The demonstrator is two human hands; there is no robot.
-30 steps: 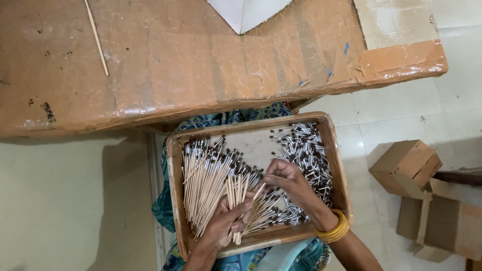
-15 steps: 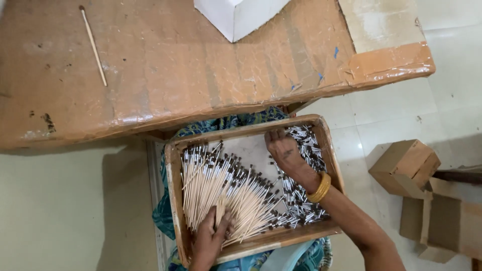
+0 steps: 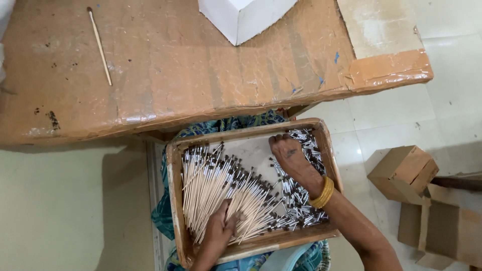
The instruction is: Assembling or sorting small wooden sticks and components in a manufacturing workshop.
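The worktop (image 3: 165, 75), wrapped in brown taped cardboard, carries one loose stick (image 3: 99, 45) and a white box (image 3: 243, 17). Below it, the wooden tray (image 3: 173, 200) rests on my lap. My right hand (image 3: 290, 158) has moved from the tray's near middle to its far right corner and now lies flat, fingers spread, on the short silver pieces (image 3: 306, 143). My left hand (image 3: 221, 232) stays low, fingers spread, pressing the fanned sticks (image 3: 216, 188); it grips nothing. The sticks lie more evenly spread than before.
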